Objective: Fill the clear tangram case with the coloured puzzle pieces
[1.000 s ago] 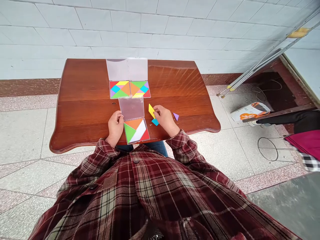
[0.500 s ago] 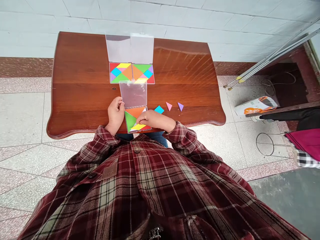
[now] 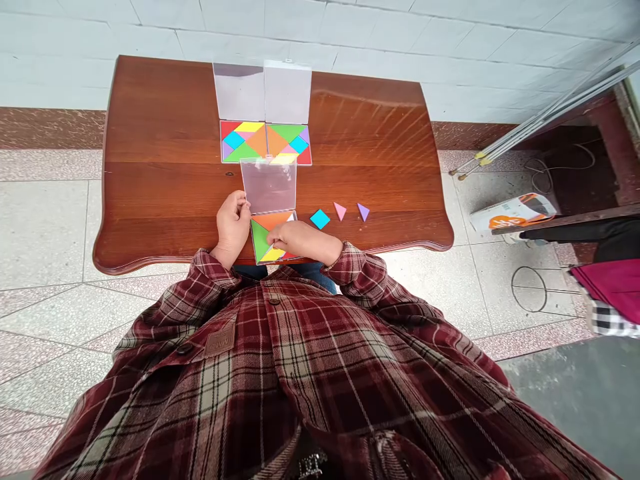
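Note:
An open tangram case [image 3: 259,241] lies at the near edge of the wooden table [image 3: 160,193], its clear lid [image 3: 269,187] folded back away from me. Green, orange and red pieces sit in its tray. My left hand [image 3: 233,223] is curled against the case's left edge at the hinge. My right hand [image 3: 296,239] lies over the tray's right side, its fingers closed on a yellow piece [image 3: 273,255] that rests in the tray's lower part. A blue square [image 3: 319,219], a pink triangle [image 3: 340,211] and a purple triangle [image 3: 363,211] lie loose to the right.
Two filled tangram cases [image 3: 243,141] [image 3: 289,143] sit side by side farther back, with their lids [image 3: 263,91] open toward the wall. On the floor to the right are a white and orange box [image 3: 510,212], metal poles [image 3: 545,117], a wire ring [image 3: 530,290] and magenta cloth [image 3: 613,280].
My right hand carried the yellow piece from right of the case into the tray and holds it there. That uncovered the pink triangle. My left hand stayed at the case's edge. The view tilted down.

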Demonstrator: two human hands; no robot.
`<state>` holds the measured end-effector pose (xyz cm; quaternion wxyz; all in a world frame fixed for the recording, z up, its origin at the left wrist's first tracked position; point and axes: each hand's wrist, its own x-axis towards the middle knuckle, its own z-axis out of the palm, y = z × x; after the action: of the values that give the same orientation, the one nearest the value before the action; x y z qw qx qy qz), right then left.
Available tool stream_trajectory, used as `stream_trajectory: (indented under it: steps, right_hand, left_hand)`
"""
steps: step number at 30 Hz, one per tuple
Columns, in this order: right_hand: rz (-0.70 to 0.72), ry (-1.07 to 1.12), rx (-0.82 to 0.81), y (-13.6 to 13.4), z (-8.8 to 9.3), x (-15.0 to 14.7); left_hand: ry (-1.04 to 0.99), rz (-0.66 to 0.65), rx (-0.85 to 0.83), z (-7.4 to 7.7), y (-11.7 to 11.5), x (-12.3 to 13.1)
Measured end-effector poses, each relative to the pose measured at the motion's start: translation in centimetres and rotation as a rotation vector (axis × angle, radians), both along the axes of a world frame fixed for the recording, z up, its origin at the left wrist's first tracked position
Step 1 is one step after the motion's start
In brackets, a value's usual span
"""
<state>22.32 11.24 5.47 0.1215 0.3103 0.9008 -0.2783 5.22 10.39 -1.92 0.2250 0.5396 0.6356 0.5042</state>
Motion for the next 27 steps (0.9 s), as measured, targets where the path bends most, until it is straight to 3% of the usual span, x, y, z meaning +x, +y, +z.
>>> stream_trajectory:
  steps: [16, 27]
  right_hand:
    - [-0.118, 0.346, -0.291, 1.2, -1.4, 1.8]
    - [0.068, 0.27, 0.126, -1.4, -0.5, 2.4]
  left_hand:
    - [0.01, 0.001, 0.018, -0.2, 0.1, -0.1]
    - [-0.013, -0.011, 0.007, 0.5, -0.2, 0.1]
